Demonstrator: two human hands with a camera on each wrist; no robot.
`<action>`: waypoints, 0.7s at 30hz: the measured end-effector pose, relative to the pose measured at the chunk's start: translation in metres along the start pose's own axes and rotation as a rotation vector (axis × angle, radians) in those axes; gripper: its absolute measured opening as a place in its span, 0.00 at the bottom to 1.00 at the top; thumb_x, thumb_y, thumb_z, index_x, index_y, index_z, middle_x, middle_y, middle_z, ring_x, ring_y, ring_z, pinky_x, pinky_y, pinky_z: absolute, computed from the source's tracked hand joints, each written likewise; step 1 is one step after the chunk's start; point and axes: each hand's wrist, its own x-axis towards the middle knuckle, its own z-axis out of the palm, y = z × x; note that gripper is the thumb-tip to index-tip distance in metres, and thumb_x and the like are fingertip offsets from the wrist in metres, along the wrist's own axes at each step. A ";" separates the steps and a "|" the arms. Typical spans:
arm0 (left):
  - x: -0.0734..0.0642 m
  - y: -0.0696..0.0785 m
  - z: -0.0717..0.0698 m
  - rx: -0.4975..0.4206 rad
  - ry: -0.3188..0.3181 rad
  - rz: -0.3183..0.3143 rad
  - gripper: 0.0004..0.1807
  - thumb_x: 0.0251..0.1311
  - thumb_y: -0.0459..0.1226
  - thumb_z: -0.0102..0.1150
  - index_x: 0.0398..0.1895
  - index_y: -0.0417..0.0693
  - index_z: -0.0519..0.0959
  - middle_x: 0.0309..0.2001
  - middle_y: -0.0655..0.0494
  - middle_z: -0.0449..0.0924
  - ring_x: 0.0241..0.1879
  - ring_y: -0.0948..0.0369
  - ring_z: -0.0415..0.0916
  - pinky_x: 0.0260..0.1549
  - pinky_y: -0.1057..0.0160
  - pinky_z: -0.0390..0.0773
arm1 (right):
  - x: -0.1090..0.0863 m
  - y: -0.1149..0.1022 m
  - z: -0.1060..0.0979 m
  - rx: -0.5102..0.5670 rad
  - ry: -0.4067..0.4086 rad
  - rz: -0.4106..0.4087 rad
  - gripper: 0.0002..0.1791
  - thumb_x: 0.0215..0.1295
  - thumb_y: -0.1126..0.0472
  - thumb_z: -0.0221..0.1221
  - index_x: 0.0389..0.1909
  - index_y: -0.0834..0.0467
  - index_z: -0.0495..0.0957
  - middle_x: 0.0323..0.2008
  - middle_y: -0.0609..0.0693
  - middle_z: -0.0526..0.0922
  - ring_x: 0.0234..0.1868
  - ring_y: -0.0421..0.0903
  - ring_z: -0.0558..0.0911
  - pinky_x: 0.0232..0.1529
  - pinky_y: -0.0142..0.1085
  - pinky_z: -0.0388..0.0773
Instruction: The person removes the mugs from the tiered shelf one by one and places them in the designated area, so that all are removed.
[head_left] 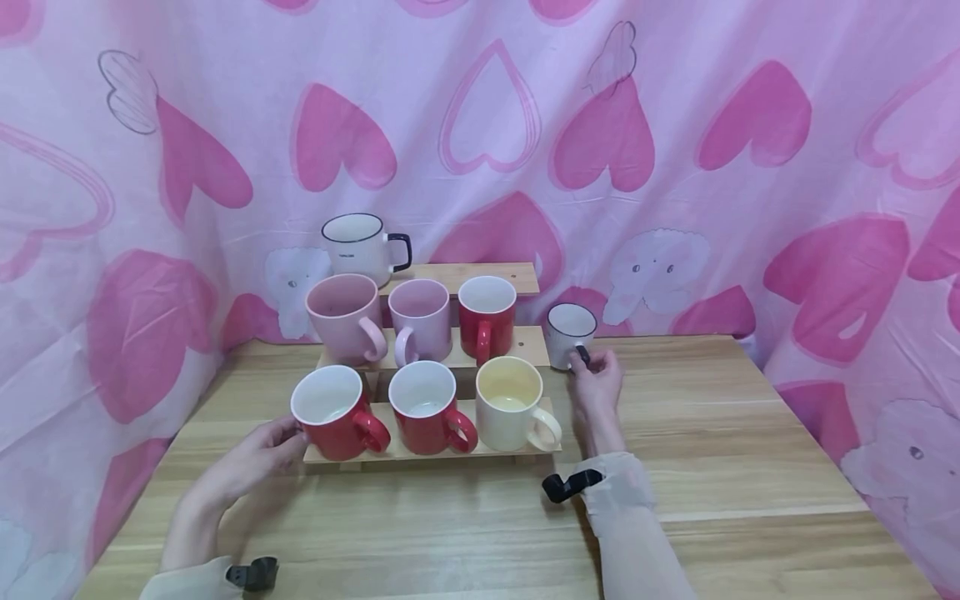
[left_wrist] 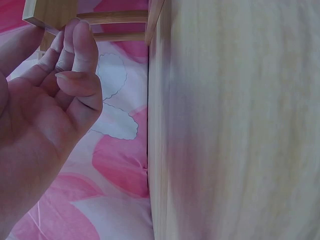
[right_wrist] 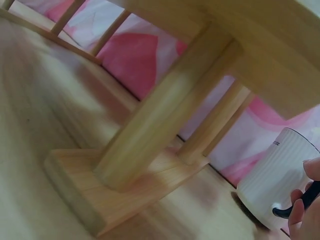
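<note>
My right hand (head_left: 597, 387) pinches the black handle (right_wrist: 311, 199) of a white ribbed mug (head_left: 562, 337) with a dark rim. In the head view this mug stands upright just right of the wooden tiered rack (head_left: 534, 342). My left hand (head_left: 251, 458) grips the left end of the rack's lowest shelf, thumb and fingertips at the board's end (left_wrist: 52, 12) in the left wrist view. Close beside those fingers is a red mug (head_left: 324, 437). Another red mug (head_left: 420, 425) and a cream mug (head_left: 498, 417) share that lowest shelf.
On the middle shelf are a wide pink mug (head_left: 337, 321), a lilac mug (head_left: 426, 325) and a red mug (head_left: 480, 329). A larger white mug (head_left: 352, 250) occupies the top shelf's left end. A heart-patterned curtain (head_left: 675, 208) hangs behind the wooden table (head_left: 712, 467).
</note>
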 end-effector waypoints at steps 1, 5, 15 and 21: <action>0.000 0.000 0.000 -0.002 0.000 -0.001 0.13 0.74 0.35 0.46 0.50 0.30 0.71 0.29 0.53 0.68 0.28 0.61 0.67 0.25 0.60 0.71 | 0.000 0.001 0.000 -0.009 0.000 -0.004 0.14 0.63 0.68 0.64 0.35 0.63 0.65 0.40 0.52 0.72 0.39 0.44 0.73 0.45 0.43 0.77; 0.001 0.000 -0.001 0.000 -0.002 -0.006 0.13 0.74 0.35 0.46 0.50 0.30 0.70 0.29 0.53 0.68 0.28 0.60 0.68 0.25 0.60 0.71 | -0.001 0.005 0.000 -0.032 0.000 -0.022 0.14 0.62 0.68 0.64 0.33 0.63 0.65 0.38 0.52 0.72 0.37 0.44 0.72 0.40 0.42 0.77; 0.000 -0.002 0.000 0.006 -0.005 -0.007 0.15 0.74 0.36 0.46 0.53 0.30 0.70 0.32 0.50 0.69 0.31 0.59 0.69 0.28 0.61 0.72 | -0.002 0.007 0.000 -0.103 0.011 -0.050 0.14 0.61 0.67 0.65 0.34 0.64 0.66 0.37 0.52 0.71 0.39 0.45 0.71 0.35 0.33 0.74; 0.001 -0.003 0.000 0.002 -0.014 0.016 0.15 0.75 0.35 0.46 0.53 0.28 0.69 0.33 0.50 0.70 0.30 0.61 0.69 0.28 0.61 0.72 | -0.002 0.007 0.000 -0.073 0.008 -0.031 0.15 0.60 0.68 0.66 0.35 0.66 0.67 0.38 0.52 0.71 0.40 0.45 0.71 0.42 0.41 0.76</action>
